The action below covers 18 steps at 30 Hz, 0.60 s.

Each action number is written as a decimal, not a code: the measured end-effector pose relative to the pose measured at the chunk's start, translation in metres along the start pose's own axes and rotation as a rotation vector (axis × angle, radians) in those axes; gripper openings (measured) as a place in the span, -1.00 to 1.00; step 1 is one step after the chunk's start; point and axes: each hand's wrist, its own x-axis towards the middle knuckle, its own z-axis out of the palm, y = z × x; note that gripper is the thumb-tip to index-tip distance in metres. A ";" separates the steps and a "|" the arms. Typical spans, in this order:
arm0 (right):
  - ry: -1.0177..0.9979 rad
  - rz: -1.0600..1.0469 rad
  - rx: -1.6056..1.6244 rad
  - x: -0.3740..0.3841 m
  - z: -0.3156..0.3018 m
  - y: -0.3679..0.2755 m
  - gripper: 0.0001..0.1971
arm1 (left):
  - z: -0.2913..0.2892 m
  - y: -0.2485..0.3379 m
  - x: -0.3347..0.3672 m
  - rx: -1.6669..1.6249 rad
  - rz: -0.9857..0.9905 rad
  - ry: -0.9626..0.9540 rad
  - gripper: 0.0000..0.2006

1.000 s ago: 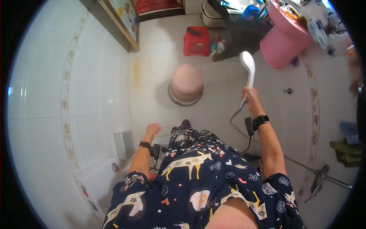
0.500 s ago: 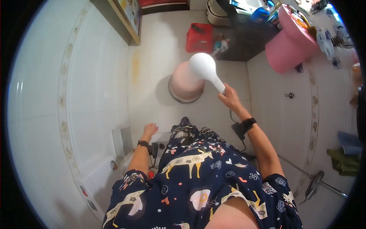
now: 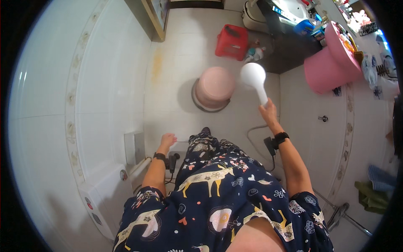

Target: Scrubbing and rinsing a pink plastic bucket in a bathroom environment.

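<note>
My right hand [image 3: 269,112] is closed around the handle of a white hand-held shower head [image 3: 253,75], raised above the floor with its round head away from me. A grey hose [image 3: 252,135] hangs below that hand. To the left of the shower head, apart from it, a round pink thing [image 3: 215,84] stands on the floor. It widens to a grey rim at the bottom and could be an upturned bucket or a stool. My left hand [image 3: 168,139] hangs beside my left leg, fingers loosely bent and holding nothing.
A red plastic box-shaped thing [image 3: 232,42] with a dark slot and small bottles [image 3: 255,52] stand by a dark cabinet [image 3: 289,52]. A pink bucket [image 3: 329,69] leans out at the right wall. A white cistern [image 3: 105,197] is at my left, a wall bar [image 3: 357,225] at my right.
My right hand has moved the shower head to the right, off the round pink thing, whose top now shows fully. The view has shifted slightly. My left hand has hardly moved.
</note>
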 end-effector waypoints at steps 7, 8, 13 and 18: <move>-0.092 0.036 0.499 0.013 -0.019 -0.057 -0.80 | -0.018 -0.009 0.007 0.143 0.030 0.039 -0.84; -0.082 0.041 0.491 0.020 -0.025 -0.055 -0.80 | -0.013 -0.004 0.009 0.122 0.051 0.032 -0.84; -0.145 0.078 0.404 0.023 -0.042 -0.058 -0.83 | -0.021 0.020 0.028 0.381 0.167 -0.041 -0.84; 0.043 0.108 0.213 0.018 -0.057 0.016 -0.82 | 0.031 0.041 0.039 0.173 0.217 -0.054 -0.80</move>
